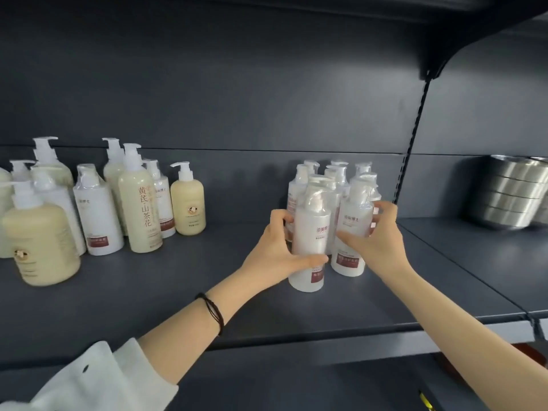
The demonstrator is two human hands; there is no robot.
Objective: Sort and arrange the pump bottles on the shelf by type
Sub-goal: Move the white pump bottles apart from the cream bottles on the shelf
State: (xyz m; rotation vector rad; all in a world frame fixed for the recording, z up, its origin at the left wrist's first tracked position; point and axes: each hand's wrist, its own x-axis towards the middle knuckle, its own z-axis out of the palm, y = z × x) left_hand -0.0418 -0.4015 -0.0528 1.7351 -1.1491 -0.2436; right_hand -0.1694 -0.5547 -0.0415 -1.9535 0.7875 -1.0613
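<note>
Nearest us, our left hand (277, 250) wraps around the front white bottle (310, 232) while our right hand (375, 241) grips the white bottle beside it (351, 232), both bottles standing on the dark shelf (178, 292). Just behind them, the white cluster (335, 179) of matching bottles stands tightly grouped, so we judge this type partly gathered. Farther left, well apart, the mixed group (98, 200) mingles cream bottles with at least two white ones, so we judge sorting unfinished; stacked metal bowls (510, 194) sit far right.
</note>
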